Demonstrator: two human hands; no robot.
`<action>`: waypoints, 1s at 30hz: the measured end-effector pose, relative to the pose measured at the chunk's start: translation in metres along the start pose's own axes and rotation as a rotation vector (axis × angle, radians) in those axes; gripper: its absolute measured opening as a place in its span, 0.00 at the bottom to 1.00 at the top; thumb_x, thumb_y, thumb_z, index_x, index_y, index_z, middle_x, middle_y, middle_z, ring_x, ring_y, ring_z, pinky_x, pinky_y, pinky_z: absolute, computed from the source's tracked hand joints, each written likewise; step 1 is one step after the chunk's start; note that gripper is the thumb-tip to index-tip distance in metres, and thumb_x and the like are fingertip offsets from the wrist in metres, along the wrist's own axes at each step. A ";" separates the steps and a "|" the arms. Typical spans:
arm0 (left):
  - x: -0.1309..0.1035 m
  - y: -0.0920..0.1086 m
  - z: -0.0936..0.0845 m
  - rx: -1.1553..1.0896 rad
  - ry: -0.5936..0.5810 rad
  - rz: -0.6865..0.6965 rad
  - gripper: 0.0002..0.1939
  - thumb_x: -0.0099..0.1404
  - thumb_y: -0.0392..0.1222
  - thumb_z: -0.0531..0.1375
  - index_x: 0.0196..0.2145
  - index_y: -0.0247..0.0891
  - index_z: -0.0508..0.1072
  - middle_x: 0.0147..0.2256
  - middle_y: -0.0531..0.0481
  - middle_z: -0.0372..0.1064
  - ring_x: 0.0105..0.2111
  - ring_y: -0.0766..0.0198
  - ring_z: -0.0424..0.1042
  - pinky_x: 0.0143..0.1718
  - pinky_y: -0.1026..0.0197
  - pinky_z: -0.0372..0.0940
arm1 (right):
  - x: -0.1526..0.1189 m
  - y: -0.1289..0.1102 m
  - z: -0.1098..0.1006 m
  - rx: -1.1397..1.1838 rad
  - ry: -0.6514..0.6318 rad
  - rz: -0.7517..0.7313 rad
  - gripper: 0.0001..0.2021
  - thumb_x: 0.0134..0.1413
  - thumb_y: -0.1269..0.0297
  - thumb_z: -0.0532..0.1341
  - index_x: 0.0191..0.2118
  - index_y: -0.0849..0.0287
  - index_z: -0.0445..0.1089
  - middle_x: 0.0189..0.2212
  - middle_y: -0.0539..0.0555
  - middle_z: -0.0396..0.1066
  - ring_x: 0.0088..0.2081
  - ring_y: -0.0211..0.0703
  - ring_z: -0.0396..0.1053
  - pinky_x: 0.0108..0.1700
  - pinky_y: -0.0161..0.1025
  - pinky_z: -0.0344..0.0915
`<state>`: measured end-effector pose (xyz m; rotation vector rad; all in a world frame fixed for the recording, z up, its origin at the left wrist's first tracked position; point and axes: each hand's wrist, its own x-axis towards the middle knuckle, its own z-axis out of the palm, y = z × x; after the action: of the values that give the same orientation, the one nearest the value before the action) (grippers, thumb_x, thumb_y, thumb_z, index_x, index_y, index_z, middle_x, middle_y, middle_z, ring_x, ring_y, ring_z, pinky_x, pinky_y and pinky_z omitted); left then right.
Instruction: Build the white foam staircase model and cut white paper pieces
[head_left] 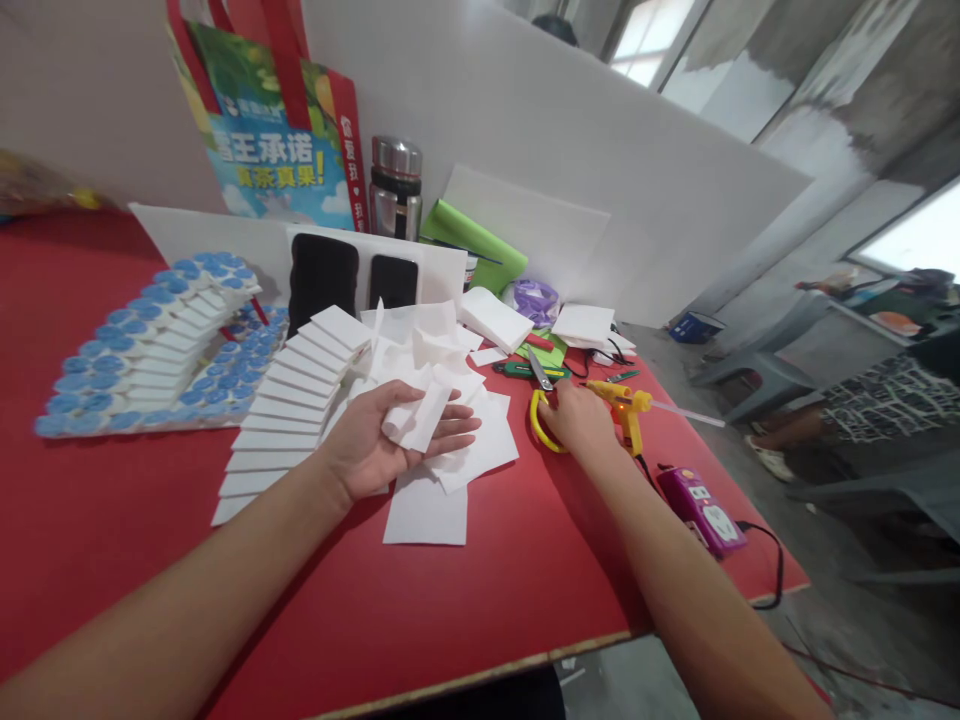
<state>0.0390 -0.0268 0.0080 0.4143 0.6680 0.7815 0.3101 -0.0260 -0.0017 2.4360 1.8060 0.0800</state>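
Observation:
Palm up, my left hand holds a curled strip of white paper across its fingers, which are stretched out below it. More loose white paper sheets lie under and behind this hand. On the right, my right hand is closed on scissors with yellow handles; the blades point away from me and part of the handles is hidden. Just beyond that hand lies a yellow hot glue gun with a clear glue stick in its back. A stepped row of white board pieces curves beside my left forearm.
A model with blue paper rosettes stands at the left. Two phones lean on a white board; behind are a steel flask and a bag. A green cutter and purple power socket lie right. A seated person is beyond.

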 end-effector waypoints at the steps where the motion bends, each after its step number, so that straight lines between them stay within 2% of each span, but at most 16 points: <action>1: 0.000 0.001 -0.001 -0.018 -0.018 -0.022 0.26 0.59 0.38 0.60 0.53 0.20 0.74 0.47 0.24 0.79 0.52 0.38 0.79 0.56 0.41 0.74 | -0.002 -0.001 -0.006 -0.010 -0.012 -0.004 0.15 0.69 0.59 0.58 0.51 0.66 0.72 0.45 0.70 0.78 0.49 0.60 0.77 0.42 0.43 0.65; 3: 0.000 0.002 -0.002 -0.037 -0.043 -0.066 0.30 0.59 0.41 0.59 0.57 0.20 0.72 0.52 0.24 0.77 0.57 0.37 0.75 0.57 0.40 0.73 | -0.009 -0.005 -0.022 0.002 0.013 -0.021 0.14 0.68 0.60 0.59 0.49 0.66 0.73 0.46 0.71 0.77 0.49 0.62 0.76 0.43 0.45 0.66; 5: 0.001 0.002 -0.004 -0.036 -0.077 -0.103 0.33 0.60 0.43 0.58 0.59 0.20 0.71 0.55 0.23 0.75 0.59 0.36 0.73 0.57 0.38 0.72 | -0.017 -0.013 -0.039 0.117 0.113 -0.091 0.15 0.68 0.59 0.59 0.49 0.65 0.74 0.46 0.70 0.77 0.48 0.61 0.76 0.45 0.47 0.67; 7: 0.001 0.001 -0.005 -0.014 -0.124 -0.120 0.34 0.61 0.46 0.58 0.60 0.20 0.70 0.56 0.24 0.75 0.59 0.34 0.73 0.56 0.36 0.72 | -0.025 -0.025 -0.052 0.402 0.186 -0.255 0.16 0.67 0.57 0.60 0.54 0.62 0.73 0.46 0.64 0.77 0.49 0.57 0.75 0.49 0.48 0.67; 8: 0.001 0.001 -0.005 0.003 -0.147 -0.122 0.33 0.61 0.46 0.57 0.60 0.22 0.71 0.55 0.25 0.75 0.58 0.34 0.74 0.56 0.35 0.72 | -0.028 -0.032 -0.054 0.593 0.169 -0.350 0.17 0.65 0.57 0.62 0.55 0.59 0.73 0.48 0.62 0.77 0.50 0.55 0.74 0.51 0.48 0.67; 9: 0.001 0.000 -0.005 0.020 -0.167 -0.125 0.33 0.62 0.47 0.57 0.59 0.23 0.72 0.54 0.26 0.76 0.57 0.34 0.75 0.55 0.34 0.72 | -0.030 -0.038 -0.054 0.789 0.106 -0.445 0.19 0.63 0.57 0.63 0.57 0.56 0.72 0.50 0.60 0.77 0.52 0.53 0.73 0.52 0.47 0.68; 11: 0.000 -0.002 -0.005 0.059 -0.202 -0.146 0.30 0.62 0.47 0.56 0.57 0.26 0.74 0.51 0.28 0.78 0.53 0.34 0.77 0.53 0.33 0.72 | -0.030 -0.048 -0.047 1.147 -0.111 -0.599 0.26 0.57 0.60 0.65 0.62 0.53 0.69 0.57 0.58 0.74 0.58 0.52 0.70 0.54 0.47 0.69; 14: -0.001 -0.004 -0.004 0.114 -0.255 -0.231 0.29 0.63 0.49 0.56 0.54 0.26 0.75 0.48 0.28 0.79 0.50 0.35 0.79 0.51 0.36 0.73 | -0.027 -0.052 -0.028 1.508 -0.455 -0.718 0.37 0.49 0.68 0.64 0.67 0.50 0.63 0.64 0.57 0.69 0.63 0.52 0.65 0.55 0.46 0.69; 17: -0.001 -0.006 -0.004 0.145 -0.301 -0.300 0.28 0.64 0.50 0.55 0.55 0.28 0.75 0.48 0.29 0.80 0.50 0.35 0.79 0.51 0.37 0.72 | -0.025 -0.046 -0.015 1.661 -0.636 -0.735 0.40 0.43 0.72 0.64 0.67 0.49 0.65 0.65 0.55 0.68 0.63 0.52 0.64 0.52 0.43 0.70; 20: -0.002 -0.008 -0.004 0.168 -0.332 -0.343 0.30 0.64 0.50 0.55 0.56 0.27 0.76 0.49 0.27 0.79 0.51 0.35 0.79 0.51 0.36 0.71 | -0.027 -0.043 -0.013 1.654 -0.708 -0.714 0.35 0.45 0.72 0.66 0.62 0.51 0.72 0.57 0.54 0.74 0.52 0.47 0.71 0.44 0.38 0.70; 22: -0.002 -0.009 -0.004 0.196 -0.350 -0.375 0.31 0.63 0.51 0.55 0.54 0.25 0.77 0.51 0.25 0.78 0.50 0.34 0.79 0.51 0.37 0.71 | -0.029 -0.045 -0.015 1.637 -0.689 -0.677 0.26 0.49 0.68 0.68 0.57 0.52 0.76 0.50 0.53 0.77 0.41 0.42 0.72 0.39 0.37 0.68; 23: -0.003 -0.009 -0.004 0.213 -0.356 -0.395 0.31 0.64 0.53 0.55 0.53 0.24 0.78 0.52 0.24 0.77 0.50 0.34 0.79 0.51 0.38 0.71 | -0.030 -0.047 -0.015 1.639 -0.657 -0.659 0.21 0.50 0.66 0.69 0.52 0.54 0.79 0.49 0.54 0.77 0.38 0.40 0.72 0.39 0.37 0.68; 25: -0.004 -0.010 -0.003 0.235 -0.351 -0.418 0.36 0.65 0.61 0.54 0.51 0.23 0.79 0.52 0.22 0.77 0.48 0.33 0.79 0.50 0.38 0.71 | -0.032 -0.051 -0.016 1.653 -0.547 -0.618 0.12 0.51 0.60 0.72 0.41 0.56 0.81 0.50 0.55 0.77 0.41 0.42 0.73 0.43 0.40 0.70; 27: -0.003 -0.010 -0.004 0.218 -0.325 -0.375 0.42 0.66 0.69 0.53 0.54 0.25 0.78 0.52 0.24 0.77 0.48 0.33 0.79 0.51 0.38 0.71 | -0.032 -0.052 -0.016 1.662 -0.411 -0.559 0.10 0.50 0.57 0.74 0.35 0.57 0.81 0.49 0.56 0.79 0.45 0.45 0.74 0.47 0.42 0.70; 28: -0.002 -0.010 -0.005 0.198 -0.312 -0.334 0.44 0.66 0.73 0.52 0.56 0.28 0.77 0.52 0.26 0.77 0.49 0.35 0.79 0.52 0.38 0.70 | -0.032 -0.052 -0.016 1.678 -0.347 -0.520 0.10 0.49 0.56 0.74 0.34 0.56 0.81 0.45 0.55 0.80 0.44 0.45 0.74 0.47 0.43 0.71; 30: 0.001 -0.010 -0.008 0.159 -0.319 -0.265 0.47 0.66 0.76 0.51 0.59 0.30 0.74 0.52 0.29 0.78 0.53 0.38 0.78 0.56 0.41 0.69 | -0.030 -0.051 -0.014 1.740 -0.254 -0.451 0.11 0.48 0.56 0.75 0.35 0.55 0.81 0.35 0.52 0.80 0.37 0.43 0.74 0.41 0.42 0.71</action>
<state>0.0385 -0.0317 -0.0038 0.5687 0.4742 0.3997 0.2519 -0.0390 0.0067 2.0408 2.6025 -2.5768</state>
